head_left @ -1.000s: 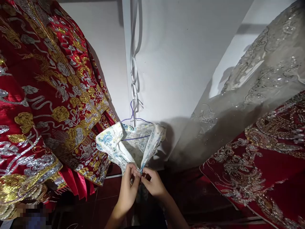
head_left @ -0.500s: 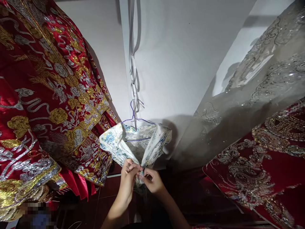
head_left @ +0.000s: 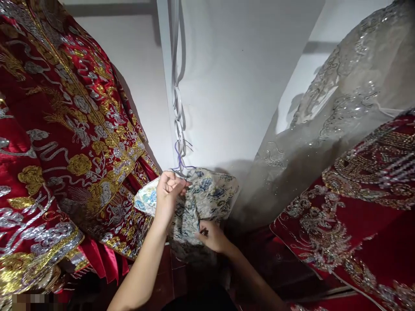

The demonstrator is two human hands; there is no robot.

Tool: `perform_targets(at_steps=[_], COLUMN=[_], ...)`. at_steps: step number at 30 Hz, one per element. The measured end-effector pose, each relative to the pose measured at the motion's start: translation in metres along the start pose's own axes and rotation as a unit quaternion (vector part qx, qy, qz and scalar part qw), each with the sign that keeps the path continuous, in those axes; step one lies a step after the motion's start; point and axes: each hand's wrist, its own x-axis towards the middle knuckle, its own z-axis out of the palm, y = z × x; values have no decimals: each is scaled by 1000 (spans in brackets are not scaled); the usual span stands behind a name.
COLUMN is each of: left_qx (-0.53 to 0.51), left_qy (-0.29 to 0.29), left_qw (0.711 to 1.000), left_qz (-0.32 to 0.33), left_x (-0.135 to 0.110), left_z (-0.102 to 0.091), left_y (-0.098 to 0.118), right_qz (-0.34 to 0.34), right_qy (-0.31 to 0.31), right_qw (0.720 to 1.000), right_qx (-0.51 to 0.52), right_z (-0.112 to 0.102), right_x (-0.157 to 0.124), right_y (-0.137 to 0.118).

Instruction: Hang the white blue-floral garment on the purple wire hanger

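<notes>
A white floral shirt (head_left: 210,194) with blue flowers hangs in front of me on a thin purple hanger (head_left: 180,162). At the neckline, my left hand (head_left: 167,192) is closed in a pinch on the shirt's front edge, close below the hanger. Lower down on the right front, my right hand (head_left: 212,236) pinches the cloth between thumb and fingers. The shirt's two fronts now lie close together between my hands. My left hand hides part of the collar and left front.
The hanger hooks into a hanging strip of white rings (head_left: 177,103) by a white wall (head_left: 227,86). A red jacket with gold and silver embroidery (head_left: 81,129) hangs left. To the right are a sheer beaded gown (head_left: 292,138) and a beaded red garment (head_left: 366,224).
My hands were together low at the shirt's front opening. The left has moved up to the neckline, the right slightly right, and the open neck has been drawn together.
</notes>
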Motion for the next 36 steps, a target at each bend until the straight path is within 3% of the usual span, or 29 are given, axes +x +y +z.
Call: perform_targets(at_steps=[5,9,12,16,19,22,25,30,33,36], left_qx=[67,86,90,70,82,88,96,165,184,193], left_qy=[-13,-11,-4,21,27,29,35,10,47,165], left_qw=[998,996,996,997,996,995,995,986,982,962], left_qz=[13,37,23,-11,2,22,22,-25,1,99], left_x=[-14,-19,-20,-23,-25,-26,-28,-50,-46,-9], left_z=[-6,-12,-25,-36,-27,-11,-7,-24,-32,-44], left_y=[-3,-9,-24,-41,-37,-29,-38,-88,-100,-87], right_qz=[-122,-177,-219,-237,-211,-193,-195,-170,-161,-125], right_qy=[47,8,7,6,33,109,148,253,197,118], right_qw=[991,981,968,966,976,975,969,942,949,948], right_qx=[28,-74,-120,-101,-47,-17,9,143,187,269], right_z=[-49,-69,-67,-59,-55,-53,-55,-95,-133,-163], right_x=[46,78,85,84,82,83,88,96,86,64], right_y=[-96,-144,-148,-144,-148,-153,-157,-160,-150,-130])
